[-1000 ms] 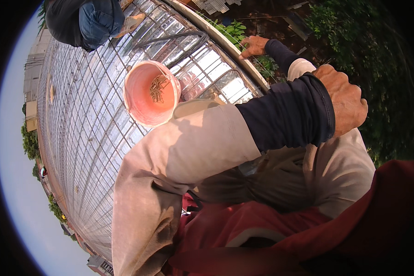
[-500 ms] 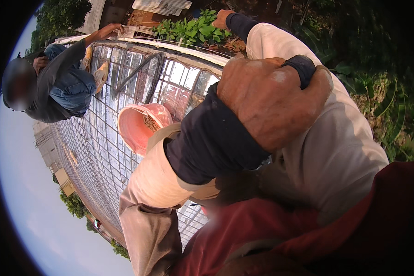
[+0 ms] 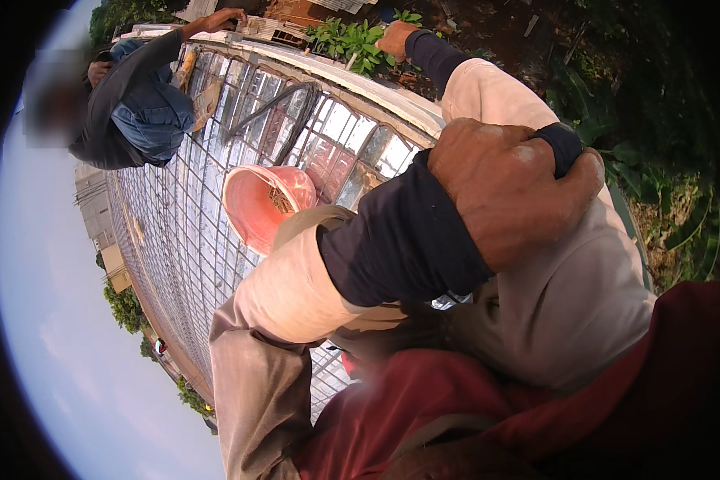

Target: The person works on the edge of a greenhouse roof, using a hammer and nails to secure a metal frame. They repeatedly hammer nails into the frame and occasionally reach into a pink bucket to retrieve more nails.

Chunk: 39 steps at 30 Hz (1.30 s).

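My left hand [image 3: 520, 194] is closed in a fist in front of my pale right sleeve. A dark, rounded piece [image 3: 558, 149] shows between its thumb and forefinger; I cannot make out what it is. Farther off, my right hand [image 3: 396, 43] is stretched out beside green leaves [image 3: 348, 44] past the pale edge, its fingers curled and whatever they hold hidden. Dark cuffs cover both wrists. Below and left of my left forearm, a pinkish-red bucket [image 3: 244, 210] lies tipped on the bar grid [image 3: 176, 192], with small brown pieces inside.
Dark bent bars or hose [image 3: 300, 120] lie beyond the bucket. A co-worker in jeans [image 3: 152, 120] crouches at the far left, one hand [image 3: 220, 20] over the edge [image 3: 336, 74]. The ground drops away beyond it, with plants [image 3: 688, 200] at the right.
The view has shifted, so the bucket and co-worker sit farther right and higher in the picture. My left hand stays closed; my right arm stays stretched out.
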Each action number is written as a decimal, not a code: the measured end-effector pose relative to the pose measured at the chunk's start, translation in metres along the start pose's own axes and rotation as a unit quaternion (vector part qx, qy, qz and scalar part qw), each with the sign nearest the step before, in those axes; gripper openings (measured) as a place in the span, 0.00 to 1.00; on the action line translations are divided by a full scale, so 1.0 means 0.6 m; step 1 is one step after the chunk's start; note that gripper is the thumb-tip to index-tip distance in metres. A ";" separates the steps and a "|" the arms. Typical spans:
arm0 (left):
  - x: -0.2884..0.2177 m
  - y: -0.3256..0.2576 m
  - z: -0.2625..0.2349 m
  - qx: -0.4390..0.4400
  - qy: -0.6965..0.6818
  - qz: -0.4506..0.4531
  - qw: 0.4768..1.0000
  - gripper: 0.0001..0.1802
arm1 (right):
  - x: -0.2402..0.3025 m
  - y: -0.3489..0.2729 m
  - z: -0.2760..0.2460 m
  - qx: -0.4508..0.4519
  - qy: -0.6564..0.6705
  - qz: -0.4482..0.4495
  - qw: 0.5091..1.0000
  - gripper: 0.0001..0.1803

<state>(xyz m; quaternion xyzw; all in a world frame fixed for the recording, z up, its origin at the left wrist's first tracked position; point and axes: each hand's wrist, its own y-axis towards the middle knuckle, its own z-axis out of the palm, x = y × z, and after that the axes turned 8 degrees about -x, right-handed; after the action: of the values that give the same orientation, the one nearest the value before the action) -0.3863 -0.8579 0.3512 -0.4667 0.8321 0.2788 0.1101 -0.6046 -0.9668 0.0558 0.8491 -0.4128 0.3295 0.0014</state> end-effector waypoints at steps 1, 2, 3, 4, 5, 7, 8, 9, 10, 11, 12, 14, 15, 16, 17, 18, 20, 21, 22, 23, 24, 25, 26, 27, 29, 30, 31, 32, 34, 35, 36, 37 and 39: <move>-0.005 -0.002 0.004 -0.012 0.015 -0.002 1.000 0.15 | -0.015 -0.002 0.004 -0.008 -0.021 -0.025 0.999 0.26; -0.006 -0.003 0.011 -0.025 0.024 -0.002 0.999 0.14 | -0.036 -0.005 0.010 -0.017 -0.044 -0.046 0.998 0.26; -0.007 -0.001 0.014 -0.034 0.034 0.012 0.999 0.14 | -0.058 -0.003 0.011 -0.020 -0.037 -0.037 0.998 0.26; -0.007 0.004 0.018 -0.038 0.018 0.022 0.999 0.16 | -0.080 0.000 0.010 -0.024 -0.030 -0.028 0.999 0.26; -0.001 0.001 0.022 -0.040 0.002 0.023 0.999 0.18 | -0.080 -0.005 0.010 -0.009 0.006 0.011 1.000 0.26; -0.003 -0.004 0.013 -0.023 -0.003 0.022 0.999 0.21 | -0.077 -0.011 0.005 -0.005 0.014 0.018 1.000 0.23; -0.009 -0.005 0.004 -0.006 0.003 0.018 1.000 0.21 | -0.078 -0.016 0.006 -0.012 -0.014 -0.010 1.000 0.22; -0.014 -0.006 -0.004 0.011 0.009 0.014 1.000 0.22 | -0.078 -0.016 0.004 -0.015 -0.017 -0.017 1.000 0.22; -0.017 -0.005 -0.012 0.013 0.014 0.018 1.000 0.22 | -0.078 -0.015 0.000 -0.019 -0.020 -0.024 0.999 0.22; -0.011 -0.005 -0.009 0.010 0.008 0.026 1.000 0.22 | -0.101 -0.010 -0.003 -0.019 -0.008 0.001 1.000 0.22; -0.008 -0.012 -0.012 0.015 0.017 0.019 1.000 0.22 | -0.088 -0.014 0.010 -0.020 0.016 0.007 1.000 0.23; 0.003 -0.033 -0.010 -0.057 0.010 0.019 0.998 0.18 | -0.068 -0.028 0.031 -0.030 0.065 0.012 0.997 0.23; 0.000 -0.032 -0.013 -0.056 0.006 0.015 0.998 0.17 | -0.071 -0.026 0.030 -0.043 0.091 0.008 0.995 0.23; -0.002 -0.033 -0.014 -0.050 -0.002 0.007 0.999 0.17 | -0.074 -0.026 0.029 -0.054 0.117 0.005 0.992 0.23; 0.011 -0.023 0.001 -0.048 -0.029 0.017 0.998 0.16 | -0.135 -0.020 0.012 -0.039 0.117 0.041 0.991 0.23; 0.001 -0.013 0.004 -0.039 -0.040 0.022 0.998 0.16 | -0.153 -0.011 -0.007 -0.023 0.133 0.059 0.989 0.22; -0.023 -0.019 0.002 -0.026 -0.040 0.005 0.999 0.14 | -0.114 -0.002 -0.013 0.013 0.182 0.090 0.979 0.21; -0.029 -0.017 0.007 -0.019 -0.048 -0.004 0.999 0.14 | -0.109 -0.007 -0.011 0.021 0.205 0.128 0.970 0.21; -0.029 -0.019 0.013 -0.014 -0.058 -0.014 0.998 0.13 | -0.099 -0.009 -0.005 0.019 0.202 0.139 0.969 0.21; -0.032 -0.020 0.018 -0.012 -0.068 -0.014 0.997 0.13 | -0.108 -0.014 -0.008 0.008 0.195 0.157 0.968 0.21; -0.036 -0.016 0.018 -0.009 -0.080 -0.008 0.997 0.12 | -0.129 -0.007 -0.018 0.019 0.169 0.155 0.973 0.21; -0.038 -0.013 0.015 -0.006 -0.093 -0.003 0.996 0.12 | -0.146 0.005 -0.027 0.028 0.143 0.153 0.977 0.20; -0.040 -0.008 0.007 0.013 -0.103 -0.005 0.995 0.11 | -0.163 0.010 -0.032 0.041 0.122 0.152 0.980 0.20; -0.038 -0.008 -0.006 0.034 -0.114 -0.016 0.993 0.11 | -0.152 -0.001 -0.024 0.031 0.136 0.142 0.980 0.20; -0.045 -0.008 -0.042 0.113 -0.106 -0.068 0.986 0.09 | -0.131 -0.022 -0.012 0.006 0.162 0.126 0.979 0.20; -0.046 -0.014 -0.044 0.100 -0.117 -0.056 0.987 0.09 | -0.140 -0.022 -0.018 -0.014 0.162 0.114 0.980 0.20; -0.050 -0.027 -0.050 0.078 -0.122 -0.048 0.988 0.09 | -0.146 -0.017 -0.024 -0.033 0.161 0.101 0.981 0.19; -0.053 -0.034 -0.048 0.047 -0.130 -0.039 0.990 0.09 | -0.136 -0.009 -0.028 0.009 0.147 0.117 0.982 0.22; -0.066 -0.044 -0.048 -0.002 -0.150 -0.018 0.989 0.10 | -0.160 0.019 -0.067 -0.039 -0.238 -0.357 0.902 0.05; -0.065 -0.054 -0.047 -0.020 -0.152 -0.036 0.987 0.10 | -0.104 0.006 -0.046 -0.032 0.028 -0.132 0.990 0.05; -0.069 -0.061 -0.048 -0.035 -0.155 -0.049 0.986 0.10 | -0.051 -0.013 -0.040 -0.018 0.283 0.119 0.952 0.06; -0.073 -0.057 -0.052 -0.050 -0.170 -0.038 0.983 0.10 | -0.076 0.002 -0.068 -0.038 0.287 0.064 0.955 0.08; -0.079 -0.057 -0.056 -0.068 -0.194 -0.041 0.978 0.10 | -0.087 0.002 -0.090 -0.120 0.268 -0.016 0.956 0.12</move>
<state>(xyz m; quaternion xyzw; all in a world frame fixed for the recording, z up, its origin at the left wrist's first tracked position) -0.3293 -0.8574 0.3874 -0.4440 0.7540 0.4153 0.2485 -0.6586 -0.9159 0.0685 0.7297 -0.4201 0.4931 0.2189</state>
